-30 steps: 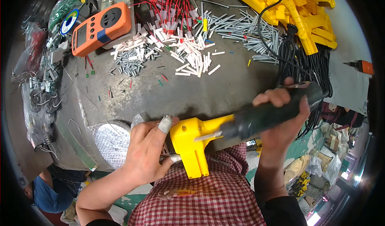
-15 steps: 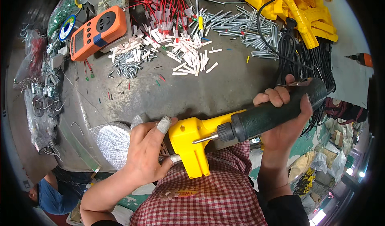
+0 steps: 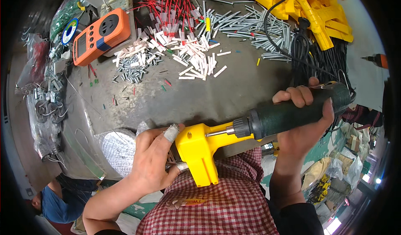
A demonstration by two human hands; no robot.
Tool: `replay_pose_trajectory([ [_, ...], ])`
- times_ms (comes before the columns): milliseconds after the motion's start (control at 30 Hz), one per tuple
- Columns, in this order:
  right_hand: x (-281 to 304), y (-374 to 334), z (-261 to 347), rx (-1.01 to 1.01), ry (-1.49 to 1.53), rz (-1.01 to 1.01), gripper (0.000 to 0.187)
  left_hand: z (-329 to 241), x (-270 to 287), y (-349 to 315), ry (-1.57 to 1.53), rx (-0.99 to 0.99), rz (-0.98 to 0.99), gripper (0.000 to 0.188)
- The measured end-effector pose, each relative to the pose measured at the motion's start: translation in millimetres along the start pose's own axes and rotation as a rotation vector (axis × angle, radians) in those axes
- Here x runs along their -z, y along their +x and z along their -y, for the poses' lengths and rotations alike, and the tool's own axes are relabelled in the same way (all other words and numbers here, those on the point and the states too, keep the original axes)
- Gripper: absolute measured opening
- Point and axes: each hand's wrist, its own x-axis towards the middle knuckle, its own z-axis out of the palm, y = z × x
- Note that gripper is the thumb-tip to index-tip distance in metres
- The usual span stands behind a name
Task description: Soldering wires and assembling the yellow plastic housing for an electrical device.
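Note:
My left hand [image 3: 151, 160] is closed on the left end of a yellow plastic housing [image 3: 196, 149], with whitish tape wrapped round some of its fingertips. A metal part shows partly between those fingers and the housing. In my right hand [image 3: 301, 141] is a black electric screwdriver [image 3: 286, 117], gripped round its body and pointing left. Its steel bit [image 3: 220, 131] reaches over the housing, the tip at the raised block's right edge. Whether the tip sits in a screw cannot be made out.
Loose screws [image 3: 134, 70], white sleeves [image 3: 196, 57], red wires [image 3: 173, 5] and long bolts [image 3: 250, 26] lie on the metal table [image 3: 142, 101]. An orange meter [image 3: 101, 36] stands at the left, yellow housings [image 3: 309, 9] and black cables [image 3: 321, 59] at the right. Another person [image 3: 60, 203] is at lower left.
The screwdriver and my right hand have shifted right, and the bit has moved up from the front of the block to its right edge. My left hand and the housing stay nearly in place.

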Motion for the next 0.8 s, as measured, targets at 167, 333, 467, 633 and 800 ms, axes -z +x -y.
replay_pose_trajectory([
  [167, 15.6, 5.3, -9.1, -0.019, 0.031, 0.035, 0.036, 0.6, 3.6, 3.3, -0.015, -0.014, 0.008, 0.092],
  [333, 11.8, 3.2, -13.7, 0.015, -0.055, 0.029, 0.035, 0.4, 4.5, 4.4, -0.047, -0.007, 0.011, 0.097],
  [467, 12.3, 4.1, -13.7, 0.035, -0.120, -0.041, 0.035, 1.7, 4.7, 2.7, -0.045, -0.012, 0.010, 0.097],
  [633, 11.0, 4.9, -14.3, 0.039, -0.149, -0.047, 0.035, 4.9, 1.6, 2.7, -0.056, -0.057, -0.023, 0.093],
  [800, 12.5, 6.7, -14.0, 0.039, -0.155, -0.034, 0.036, 6.8, -2.7, 0.4, -0.092, -0.067, -0.075, 0.090],
])
